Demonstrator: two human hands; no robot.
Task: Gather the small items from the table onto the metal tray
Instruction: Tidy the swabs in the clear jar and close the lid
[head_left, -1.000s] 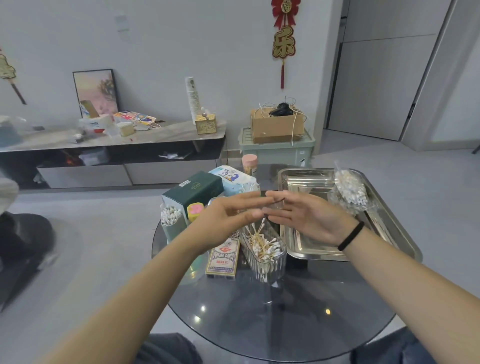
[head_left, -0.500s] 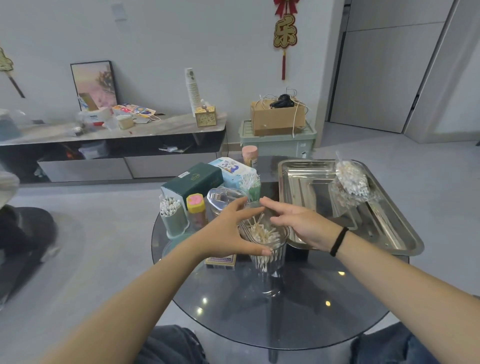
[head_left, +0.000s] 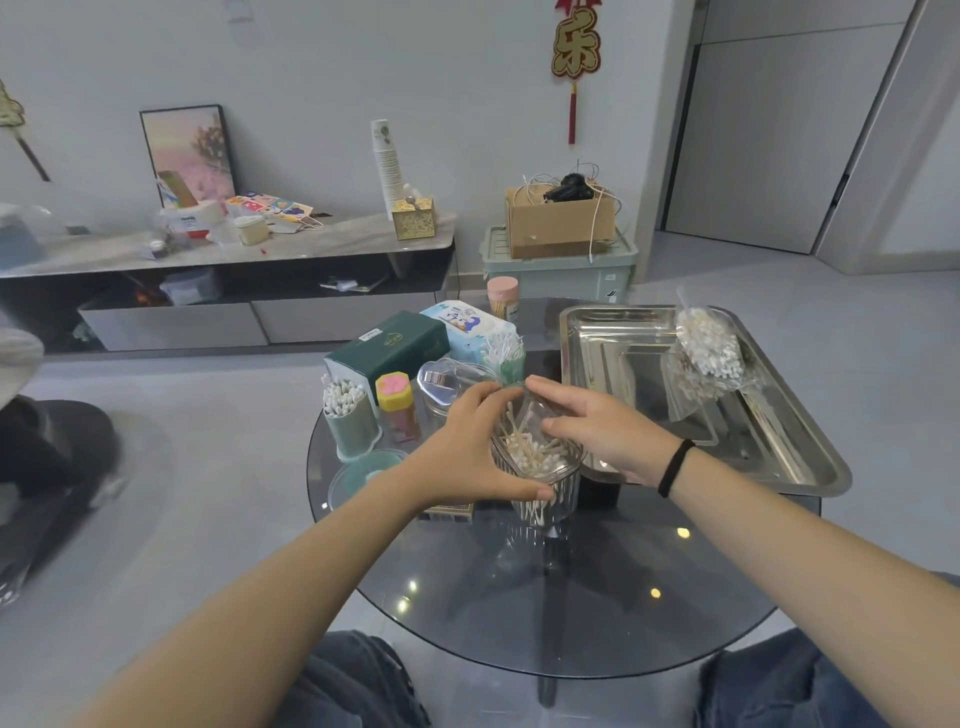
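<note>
A clear ribbed jar of cotton swabs (head_left: 540, 470) stands on the round glass table (head_left: 519, 597), just left of the metal tray (head_left: 779, 457). My left hand (head_left: 467, 457) wraps around the jar's left side with the thumb across its front. My right hand (head_left: 597, 431) rests on the jar's far right rim, fingers over the opening. A plastic bag of cotton swabs (head_left: 709, 353) lies in the tray's far part.
Left of the jar stand a green cup of swabs (head_left: 348, 415), a small yellow-lidded bottle (head_left: 397, 410), a clear lid (head_left: 449, 379), a green box (head_left: 387, 348), a tissue pack (head_left: 467, 325) and a pink-lidded jar (head_left: 503, 296). A card box (head_left: 449, 512) lies under my left wrist.
Both hands came down from above the table and closed in around the swab jar. The view has tilted down slightly.
</note>
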